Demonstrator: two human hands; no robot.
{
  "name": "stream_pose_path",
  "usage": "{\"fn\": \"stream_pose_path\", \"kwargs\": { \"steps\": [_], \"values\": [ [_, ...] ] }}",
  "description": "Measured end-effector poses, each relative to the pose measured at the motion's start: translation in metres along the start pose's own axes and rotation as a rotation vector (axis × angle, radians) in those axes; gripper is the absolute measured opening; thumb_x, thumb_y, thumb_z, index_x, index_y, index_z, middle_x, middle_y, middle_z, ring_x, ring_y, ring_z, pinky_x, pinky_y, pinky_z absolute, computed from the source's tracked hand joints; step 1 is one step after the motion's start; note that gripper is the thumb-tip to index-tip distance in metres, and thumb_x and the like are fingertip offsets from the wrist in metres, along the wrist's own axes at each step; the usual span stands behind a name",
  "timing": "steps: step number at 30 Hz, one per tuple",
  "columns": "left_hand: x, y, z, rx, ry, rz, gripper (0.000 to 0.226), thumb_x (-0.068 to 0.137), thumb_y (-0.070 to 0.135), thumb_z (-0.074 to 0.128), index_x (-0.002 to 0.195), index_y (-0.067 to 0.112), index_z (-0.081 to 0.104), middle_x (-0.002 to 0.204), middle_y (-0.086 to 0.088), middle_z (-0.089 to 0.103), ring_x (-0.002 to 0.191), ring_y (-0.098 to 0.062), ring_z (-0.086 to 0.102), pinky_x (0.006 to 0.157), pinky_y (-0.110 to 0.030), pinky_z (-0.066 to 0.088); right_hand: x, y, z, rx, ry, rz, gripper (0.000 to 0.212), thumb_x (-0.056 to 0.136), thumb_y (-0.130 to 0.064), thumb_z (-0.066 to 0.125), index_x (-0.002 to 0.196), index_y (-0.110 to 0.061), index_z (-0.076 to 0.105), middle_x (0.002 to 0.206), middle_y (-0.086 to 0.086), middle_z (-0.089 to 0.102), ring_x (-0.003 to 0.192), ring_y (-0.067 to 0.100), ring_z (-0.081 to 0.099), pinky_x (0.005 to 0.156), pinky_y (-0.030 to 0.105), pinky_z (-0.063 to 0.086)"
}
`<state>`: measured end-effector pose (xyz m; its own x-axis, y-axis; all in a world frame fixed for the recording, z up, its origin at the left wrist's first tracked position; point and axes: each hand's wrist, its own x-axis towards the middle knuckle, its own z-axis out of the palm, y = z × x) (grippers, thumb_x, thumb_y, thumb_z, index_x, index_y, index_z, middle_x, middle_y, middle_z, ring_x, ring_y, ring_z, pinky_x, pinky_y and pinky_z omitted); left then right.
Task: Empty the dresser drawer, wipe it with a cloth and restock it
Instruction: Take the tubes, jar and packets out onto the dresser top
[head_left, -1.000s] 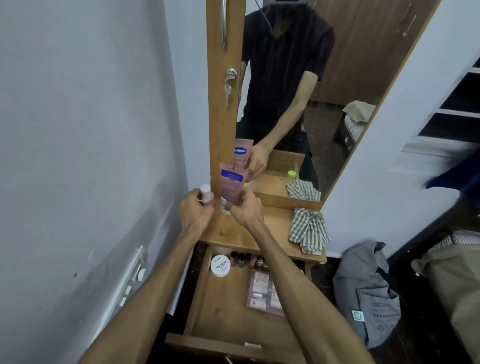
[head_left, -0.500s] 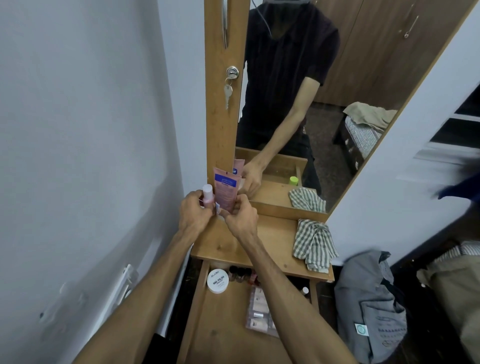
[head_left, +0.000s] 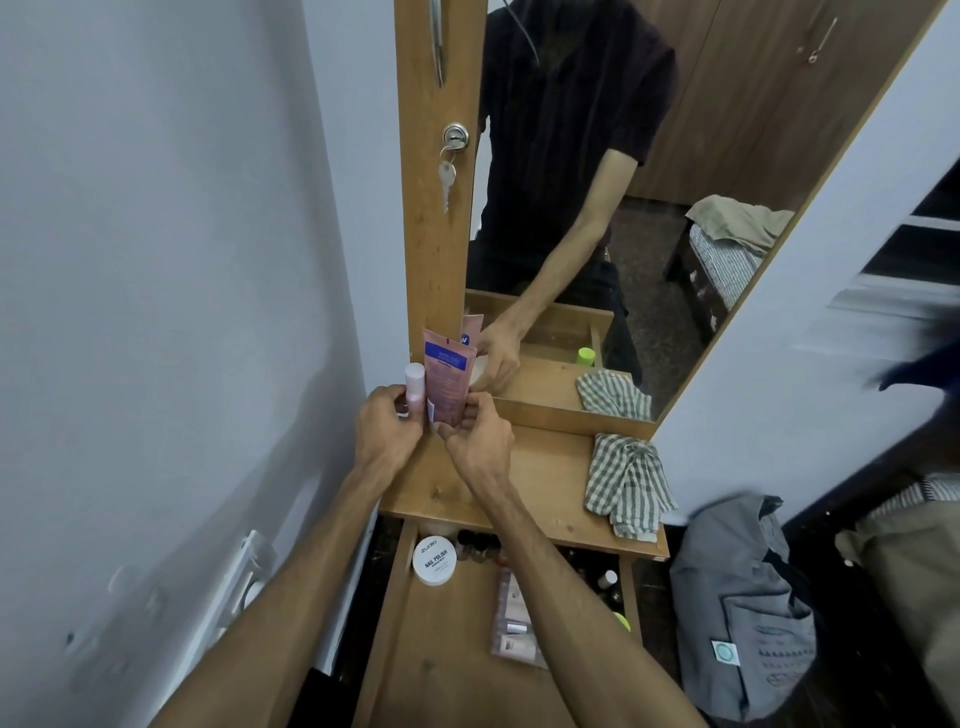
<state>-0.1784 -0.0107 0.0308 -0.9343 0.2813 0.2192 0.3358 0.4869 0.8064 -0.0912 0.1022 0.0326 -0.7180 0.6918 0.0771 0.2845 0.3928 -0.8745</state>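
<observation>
The left hand (head_left: 387, 428) grips a small pink white-capped bottle (head_left: 414, 388) and the right hand (head_left: 477, 436) pinches an upright pink squeeze tube (head_left: 447, 382) on the wooden tabletop (head_left: 540, 478), a checked cloth (head_left: 626, 483) at 3 o'clock.

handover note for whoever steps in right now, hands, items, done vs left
Left hand holds the small pink bottle; right hand pinches the pink tube standing at the dresser top's back left.
Checked cloth lies unused on the top's right.
Drawer open, still holding the nail polish jar, small bottles and sachets.
Done: emptying begun. Left: finish emptying, wipe, restock.
</observation>
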Motion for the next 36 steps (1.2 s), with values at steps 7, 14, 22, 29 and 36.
{"fn": "stream_pose_path", "kwargs": {
  "steps": [7, 14, 22, 29, 36],
  "values": [
    [-0.01, 0.0, -0.004, 0.024, 0.011, -0.076, 0.046, 0.089, 0.036, 0.076, 0.124, 0.007, 0.068, 0.113, -0.01, 0.071, 0.096, -0.024, 0.069, 0.084, -0.037, 0.058, -0.01, 0.008, -0.012, -0.002, 0.008, 0.005, 0.055, 0.072, -0.045, 0.089, 0.116, -0.025, 0.064, 0.099, -0.01, 0.074, 0.092, 0.009, 0.07, 0.087, 0.031, 0.058],
    [-0.046, 0.004, -0.017, -0.039, 0.069, -0.138, 0.027, 0.084, 0.015, 0.075, 0.11, 0.015, 0.072, 0.1, -0.005, 0.072, 0.084, -0.02, 0.067, 0.084, -0.04, 0.06, -0.053, 0.007, -0.031, 0.087, 0.108, -0.062, 0.011, 0.084, -0.022, 0.077, 0.094, -0.019, 0.072, 0.084, -0.009, 0.073, 0.078, 0.004, 0.068, 0.072, 0.023, 0.058],
    [-0.134, 0.002, -0.012, -0.016, 0.015, 0.01, 0.014, 0.079, 0.012, 0.071, 0.078, 0.025, 0.067, 0.073, 0.009, 0.065, 0.067, -0.01, 0.061, 0.064, -0.029, 0.05, -0.141, 0.038, -0.03, 0.078, 0.076, 0.021, 0.004, 0.077, -0.024, 0.067, 0.079, -0.023, 0.071, 0.065, -0.01, 0.069, 0.063, 0.007, 0.065, 0.062, 0.024, 0.054],
    [-0.172, -0.026, -0.004, 0.384, -0.213, 0.289, 0.008, 0.071, 0.02, 0.074, 0.075, 0.021, 0.067, 0.077, 0.008, 0.063, 0.069, -0.014, 0.061, 0.056, -0.026, 0.045, -0.175, 0.07, -0.023, -0.17, -0.124, 0.315, 0.013, 0.078, -0.028, 0.061, 0.067, -0.024, 0.067, 0.079, -0.001, 0.076, 0.078, 0.016, 0.069, 0.066, 0.029, 0.049],
    [-0.168, -0.041, 0.003, 0.676, -0.42, 0.32, 0.037, 0.059, 0.02, 0.081, 0.096, 0.013, 0.077, 0.091, -0.001, 0.064, 0.094, -0.026, 0.057, 0.072, -0.036, 0.047, -0.162, 0.122, 0.009, 0.147, -0.238, 0.633, 0.034, 0.063, -0.039, 0.06, 0.079, -0.015, 0.078, 0.074, 0.002, 0.078, 0.073, 0.026, 0.076, 0.076, 0.045, 0.064]
  ]
}}
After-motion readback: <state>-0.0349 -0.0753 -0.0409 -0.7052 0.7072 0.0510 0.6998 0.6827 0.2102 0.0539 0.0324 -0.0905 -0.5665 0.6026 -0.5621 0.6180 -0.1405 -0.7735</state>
